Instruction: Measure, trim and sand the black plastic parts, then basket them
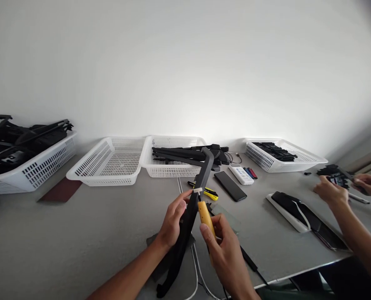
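Note:
My left hand [174, 218] grips a long, bent black plastic trim strip [187, 227], which slants up and away from me over the table. The yellow-handled tool [205, 214] is in my right hand [225, 248], its thin shaft pointing up. A flat, pale head [197, 190] at the shaft's end lies across the strip, close to my left fingertips. Whether it presses on the strip I cannot tell. Part of the handle is hidden by my right fingers. Just behind the strip is a yellow and black utility knife [210, 193].
White baskets line the wall: one with black parts [48, 166], a bare one [107, 181], one with long black strips [173, 171], one with small black pieces [285, 166]. A phone [230, 186] and power strip [241, 174] lie mid-table. Another person's hands [333, 193] work at right.

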